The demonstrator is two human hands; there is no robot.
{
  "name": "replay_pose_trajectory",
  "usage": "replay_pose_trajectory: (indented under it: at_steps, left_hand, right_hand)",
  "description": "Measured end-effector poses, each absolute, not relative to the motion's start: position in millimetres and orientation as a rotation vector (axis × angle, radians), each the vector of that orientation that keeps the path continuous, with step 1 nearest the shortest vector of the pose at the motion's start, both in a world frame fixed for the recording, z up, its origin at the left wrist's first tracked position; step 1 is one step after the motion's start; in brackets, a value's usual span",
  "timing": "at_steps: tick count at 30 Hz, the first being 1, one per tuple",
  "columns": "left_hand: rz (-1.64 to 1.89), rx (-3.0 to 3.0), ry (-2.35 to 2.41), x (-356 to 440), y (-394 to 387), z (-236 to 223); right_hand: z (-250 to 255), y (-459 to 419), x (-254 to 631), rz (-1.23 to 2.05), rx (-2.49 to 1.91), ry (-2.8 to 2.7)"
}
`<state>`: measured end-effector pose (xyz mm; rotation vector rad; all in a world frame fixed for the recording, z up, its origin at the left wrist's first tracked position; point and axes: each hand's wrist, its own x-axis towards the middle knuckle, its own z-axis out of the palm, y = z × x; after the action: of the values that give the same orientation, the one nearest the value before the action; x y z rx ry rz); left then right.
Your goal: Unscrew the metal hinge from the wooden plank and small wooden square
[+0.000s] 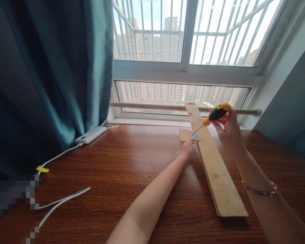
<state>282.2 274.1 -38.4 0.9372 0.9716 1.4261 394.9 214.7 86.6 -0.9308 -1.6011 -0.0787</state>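
Observation:
A long wooden board (213, 159) lies lengthwise on the dark wood-grain table (132, 152), its far end reaching toward the window. Against its left side is a short flat piece of brown board (185, 135). A small silver metal hinge (196, 137) with holes sits where the two meet. My left hand (186, 147) is closed at the hinge, pinching its left edge; some fingers are hidden. My right hand (227, 127) grips the handle of a yellow and black screwdriver (217, 113). The screwdriver slants down to the left, its tip at the hinge.
At the table's back left, a white power strip (91, 135) lies beside the blue curtain (96, 67), with a white cable (61, 155) running from it. More cable loops across the left side. A horizontal rail (152, 106) crosses before the barred window.

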Motion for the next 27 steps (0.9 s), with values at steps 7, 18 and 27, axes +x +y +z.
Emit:
replay_pose_trajectory:
  at_steps: [7,18,27]
  left_hand:
    - [1.438,0.916,0.987,283,273,-38]
    - [1.437,0.908,0.964,285,276,-43]
    - [1.465,0.900,0.941,289,280,-48]
  right_hand:
    - [77,222,385,-0.132,-0.941,-1.531]
    - [84,214,378,0.077,-0.895,-1.210]
    - [77,215,378,-0.345,-1.249,-1.145]
